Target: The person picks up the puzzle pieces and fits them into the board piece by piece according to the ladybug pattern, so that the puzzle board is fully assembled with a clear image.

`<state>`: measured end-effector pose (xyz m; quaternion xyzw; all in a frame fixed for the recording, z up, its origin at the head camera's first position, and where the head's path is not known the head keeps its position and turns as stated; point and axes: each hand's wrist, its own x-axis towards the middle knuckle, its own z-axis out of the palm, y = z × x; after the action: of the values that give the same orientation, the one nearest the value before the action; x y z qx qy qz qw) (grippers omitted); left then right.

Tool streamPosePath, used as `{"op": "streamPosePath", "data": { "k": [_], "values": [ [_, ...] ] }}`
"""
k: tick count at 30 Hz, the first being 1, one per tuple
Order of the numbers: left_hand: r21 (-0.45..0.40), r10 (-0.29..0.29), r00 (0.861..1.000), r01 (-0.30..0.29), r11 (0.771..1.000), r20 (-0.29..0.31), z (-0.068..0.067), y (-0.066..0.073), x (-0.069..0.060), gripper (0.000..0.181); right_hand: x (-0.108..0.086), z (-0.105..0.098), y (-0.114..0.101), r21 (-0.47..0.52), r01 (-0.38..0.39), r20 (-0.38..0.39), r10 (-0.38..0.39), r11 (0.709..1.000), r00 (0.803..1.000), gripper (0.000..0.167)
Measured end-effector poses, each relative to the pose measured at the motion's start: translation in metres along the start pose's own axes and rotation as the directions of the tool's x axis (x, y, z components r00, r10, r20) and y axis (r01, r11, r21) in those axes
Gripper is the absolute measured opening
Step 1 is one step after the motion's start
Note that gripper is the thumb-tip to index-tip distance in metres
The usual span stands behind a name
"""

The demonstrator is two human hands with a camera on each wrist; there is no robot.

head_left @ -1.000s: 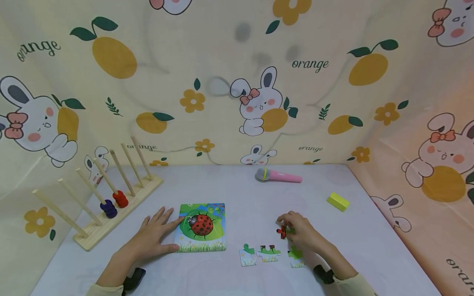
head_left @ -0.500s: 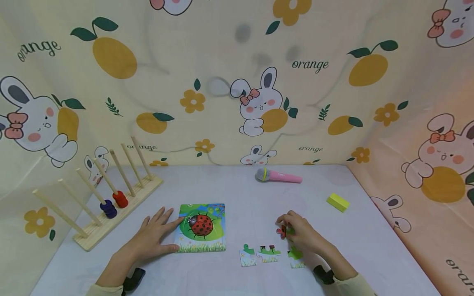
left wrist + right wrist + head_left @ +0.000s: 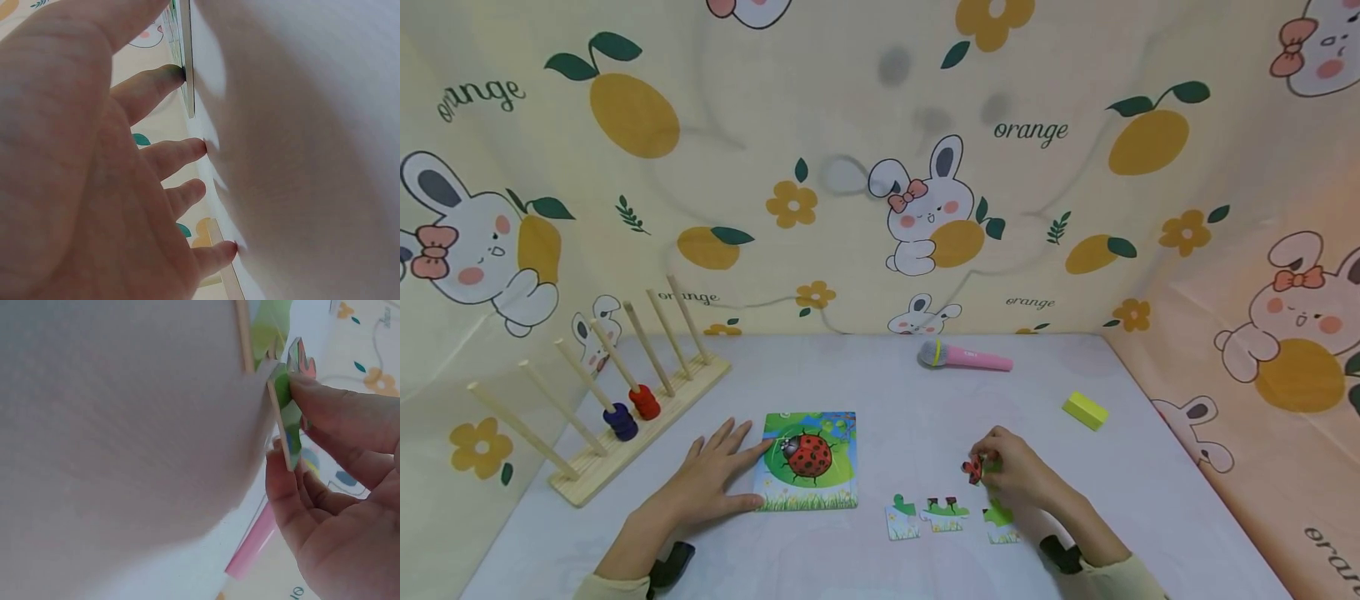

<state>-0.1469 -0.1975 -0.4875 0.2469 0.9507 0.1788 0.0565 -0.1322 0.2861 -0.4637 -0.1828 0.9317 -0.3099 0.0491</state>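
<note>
Nearest on the white table (image 3: pixel 910 433) lie three loose jigsaw pieces, green on top and pale with grass print below: the left piece (image 3: pixel 902 518), the middle piece (image 3: pixel 945 514), which has dark patches along its upper edge, and the right piece (image 3: pixel 1001 522). Just beyond the right one, the right hand (image 3: pixel 1018 468) pinches a held piece (image 3: pixel 287 406) between thumb and fingers. That piece is red with dark marks at one end and green with a little blue elsewhere, its outline knobbed, its cut side bare and pale. The thumb lies on its printed face; the red end pokes out to the left of the fingers, and whether it touches the table I cannot tell. The left hand (image 3: pixel 709 475) is spread wide, thumb and index fingertips at the left edge of the ladybird picture (image 3: pixel 808 458). Farther off are a wooden peg rack (image 3: pixel 647 432), a yellow block (image 3: pixel 1085 411) and a pink microphone (image 3: pixel 973 357).
</note>
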Motion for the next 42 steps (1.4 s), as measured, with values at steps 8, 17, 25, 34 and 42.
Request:
{"op": "streamPosePath", "data": {
  "k": [8,17,25,34,42],
  "values": [
    [0.003,0.015,1.000,-0.015,1.000,-0.022,0.001,-0.001,0.000,0.088,0.001,-0.001,0.005,0.045,0.038,0.015,-0.039,0.998,0.999,0.031],
    [-0.005,0.017,1.000,-0.017,1.000,-0.015,0.000,-0.001,0.001,0.087,0.029,0.005,-0.016,0.235,0.102,0.093,-0.127,0.967,0.988,0.025],
    [-0.001,0.016,1.000,-0.016,1.000,-0.022,-0.001,0.001,0.000,0.087,0.080,0.034,-0.054,0.248,0.195,0.185,-0.244,0.949,0.952,0.024],
    [0.018,0.032,0.999,-0.031,0.999,-0.038,0.001,-0.004,0.001,0.087,0.124,0.075,-0.096,0.232,0.254,0.254,-0.310,0.939,0.916,0.022],
    [0.035,0.041,0.998,-0.040,0.999,-0.038,0.002,-0.004,0.001,0.086,0.136,0.094,-0.113,0.151,0.249,0.243,-0.281,0.957,0.928,0.022]
  ]
}}
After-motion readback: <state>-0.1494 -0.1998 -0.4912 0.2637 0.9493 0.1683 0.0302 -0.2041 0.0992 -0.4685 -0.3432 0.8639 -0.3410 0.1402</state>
